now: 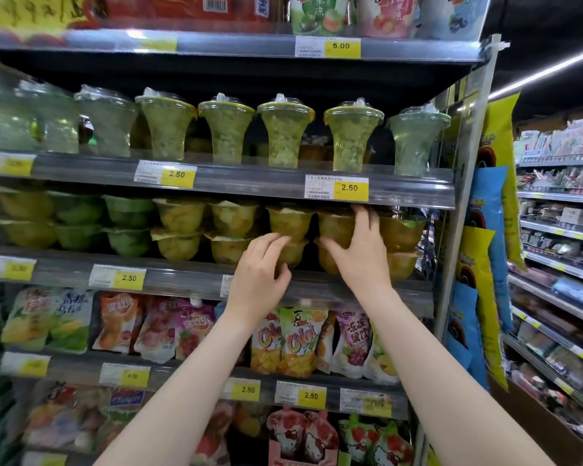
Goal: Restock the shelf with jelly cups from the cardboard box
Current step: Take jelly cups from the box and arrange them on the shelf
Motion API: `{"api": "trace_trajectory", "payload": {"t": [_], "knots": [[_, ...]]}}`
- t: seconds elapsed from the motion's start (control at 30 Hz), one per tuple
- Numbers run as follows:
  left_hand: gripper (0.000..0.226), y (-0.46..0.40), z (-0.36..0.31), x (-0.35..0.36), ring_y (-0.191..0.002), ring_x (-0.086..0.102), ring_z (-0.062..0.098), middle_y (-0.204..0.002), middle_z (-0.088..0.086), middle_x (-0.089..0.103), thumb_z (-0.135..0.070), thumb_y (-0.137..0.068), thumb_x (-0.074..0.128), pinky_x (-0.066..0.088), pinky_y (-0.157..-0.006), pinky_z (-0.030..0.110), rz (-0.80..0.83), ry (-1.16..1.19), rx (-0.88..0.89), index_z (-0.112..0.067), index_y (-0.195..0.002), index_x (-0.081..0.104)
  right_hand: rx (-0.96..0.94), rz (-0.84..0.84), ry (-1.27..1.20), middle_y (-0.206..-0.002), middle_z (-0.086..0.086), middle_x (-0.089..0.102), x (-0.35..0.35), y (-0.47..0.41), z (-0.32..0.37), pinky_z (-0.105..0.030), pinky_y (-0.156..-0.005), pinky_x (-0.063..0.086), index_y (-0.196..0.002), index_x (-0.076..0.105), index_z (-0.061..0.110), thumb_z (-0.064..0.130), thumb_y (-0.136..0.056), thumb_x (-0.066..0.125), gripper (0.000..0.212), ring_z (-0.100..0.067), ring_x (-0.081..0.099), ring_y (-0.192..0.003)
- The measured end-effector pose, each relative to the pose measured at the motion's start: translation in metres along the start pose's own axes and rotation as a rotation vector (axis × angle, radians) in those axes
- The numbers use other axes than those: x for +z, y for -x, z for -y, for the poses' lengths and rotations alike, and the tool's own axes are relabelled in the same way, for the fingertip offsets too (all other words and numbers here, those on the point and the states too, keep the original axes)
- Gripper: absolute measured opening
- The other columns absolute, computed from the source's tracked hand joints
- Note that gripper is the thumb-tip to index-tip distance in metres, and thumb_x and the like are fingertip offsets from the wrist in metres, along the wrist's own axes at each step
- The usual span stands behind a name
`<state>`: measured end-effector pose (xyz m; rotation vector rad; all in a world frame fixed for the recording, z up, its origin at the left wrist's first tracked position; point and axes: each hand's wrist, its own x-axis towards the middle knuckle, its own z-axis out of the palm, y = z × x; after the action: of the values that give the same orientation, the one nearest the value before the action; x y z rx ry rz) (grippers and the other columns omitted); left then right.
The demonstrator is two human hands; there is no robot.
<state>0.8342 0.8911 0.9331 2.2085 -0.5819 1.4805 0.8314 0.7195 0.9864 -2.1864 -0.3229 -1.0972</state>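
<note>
Two bare hands reach into a grey metal supermarket shelf (283, 290) where round clear plastic jelly cups filled with yellow fruit pieces are stacked 2 high along the front. Curled fingers of the left hand (260, 274) close around the lower yellow jelly cup (293, 253) of 1 stack, thumb at its near side. Beside it, the right hand (360, 250) spreads across the neighbouring stack, fingers wrapped over the upper yellow jelly cup (334, 227) with fingertips touching the underside of the shelf rail above; whether it truly grips or only steadies that cup cannot be told. Further left on the same shelf sit green-tinted jelly cups (128, 223), likewise stacked in 2 layers. Yellow price tags reading 2.50 (349, 187) line the clear rail overhead, beneath a row of tall flared clear cups with domed lids (285, 132). Colourful drink pouches (300, 341) stand on the shelf below the forearms. Cardboard box not in view.
</note>
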Motion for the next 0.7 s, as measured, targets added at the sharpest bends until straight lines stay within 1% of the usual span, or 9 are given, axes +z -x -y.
{"api": "trace_trajectory", "payload": {"t": [0.07,0.1,0.13,0.17,0.23,0.33,0.43,0.53,0.7], "knots": [[0.042,0.002,0.011,-0.013,-0.114,0.053,0.021,-0.119,0.01,0.059,-0.003,-0.079,0.064,0.042,-0.097,0.031,-0.042,-0.048,-0.02,-0.005,-0.12,0.059,-0.109,-0.051,0.076,-0.145,-0.009,0.034,-0.002,0.019,0.004,-0.029,-0.097,0.038,-0.139,0.035,0.014,0.036,-0.085,0.064,0.065,-0.027,0.038,-0.128],[0.042,0.003,0.018,-0.02,-0.113,0.053,0.02,-0.118,0.008,0.06,-0.005,-0.079,0.064,0.041,-0.096,0.031,-0.067,-0.081,-0.041,-0.007,-0.12,0.059,-0.159,-0.07,0.069,-0.142,-0.008,0.039,-0.002,0.026,0.007,-0.023,-0.097,0.036,-0.137,0.039,0.012,0.033,-0.086,0.064,0.06,-0.023,0.041,-0.127],[0.041,0.005,0.027,-0.028,-0.112,0.053,0.019,-0.118,0.006,0.06,-0.008,-0.079,0.065,0.039,-0.094,0.03,-0.087,-0.117,-0.061,-0.009,-0.119,0.06,-0.182,-0.067,0.037,-0.137,-0.006,0.044,0.001,0.031,0.012,-0.019,-0.095,0.036,-0.135,0.042,0.011,0.031,-0.087,0.064,0.057,-0.02,0.046,-0.121],[0.039,0.006,0.035,-0.035,-0.111,0.053,0.019,-0.116,0.005,0.061,-0.01,-0.079,0.066,0.036,-0.093,0.028,-0.1,-0.152,-0.075,-0.011,-0.118,0.06,-0.174,-0.043,-0.009,-0.133,-0.005,0.047,0.004,0.034,0.019,-0.018,-0.091,0.039,-0.134,0.044,0.012,0.03,-0.087,0.063,0.054,-0.017,0.053,-0.113],[0.037,0.008,0.052,-0.046,-0.109,0.054,0.02,-0.113,0.004,0.063,-0.013,-0.078,0.069,0.034,-0.09,0.028,-0.114,-0.2,-0.087,-0.013,-0.114,0.062,-0.103,0.02,-0.082,-0.131,-0.003,0.049,0.016,0.033,0.036,-0.022,-0.085,0.047,-0.135,0.042,0.014,0.034,-0.089,0.06,0.054,-0.016,0.06,-0.098],[0.034,0.009,0.07,-0.052,-0.105,0.057,0.024,-0.109,0.007,0.064,-0.015,-0.078,0.072,0.04,-0.088,0.033,-0.095,-0.205,-0.073,-0.01,-0.11,0.063,0.046,0.037,-0.128,-0.129,-0.006,0.053,0.038,0.023,0.056,-0.03,-0.093,0.046,-0.135,0.04,0.012,0.039,-0.09,0.058,0.056,-0.022,0.055,-0.113],[0.033,0.006,0.084,-0.052,-0.101,0.059,0.027,-0.105,0.011,0.064,-0.011,-0.078,0.073,0.048,-0.086,0.039,-0.064,-0.149,-0.021,-0.005,-0.109,0.064,0.227,-0.004,-0.164,-0.117,-0.011,0.059,0.054,0.015,0.071,-0.037,-0.09,0.048,-0.122,0.044,0.007,0.041,-0.088,0.06,0.05,-0.028,0.057,-0.109],[0.032,0.004,0.091,-0.051,-0.1,0.058,0.026,-0.106,0.012,0.062,-0.009,-0.08,0.07,0.051,-0.085,0.036,-0.046,-0.053,-0.027,-0.003,-0.111,0.062,0.331,-0.034,-0.139,-0.117,-0.015,0.058,0.065,0.008,0.08,-0.039,-0.088,0.047,-0.122,0.04,0.005,0.041,-0.086,0.062,0.055,-0.034,0.057,-0.108],[0.032,0.007,0.096,-0.047,-0.104,0.057,0.027,-0.109,0.012,0.06,-0.011,-0.083,0.068,0.046,-0.086,0.029,-0.047,0.022,-0.071,-0.003,-0.113,0.06,0.431,-0.054,-0.094,-0.12,-0.015,0.058,0.075,0.004,0.084,-0.041,-0.088,0.043,-0.127,0.039,0.008,0.05,-0.083,0.062,0.064,-0.039,0.055,-0.11]]}}
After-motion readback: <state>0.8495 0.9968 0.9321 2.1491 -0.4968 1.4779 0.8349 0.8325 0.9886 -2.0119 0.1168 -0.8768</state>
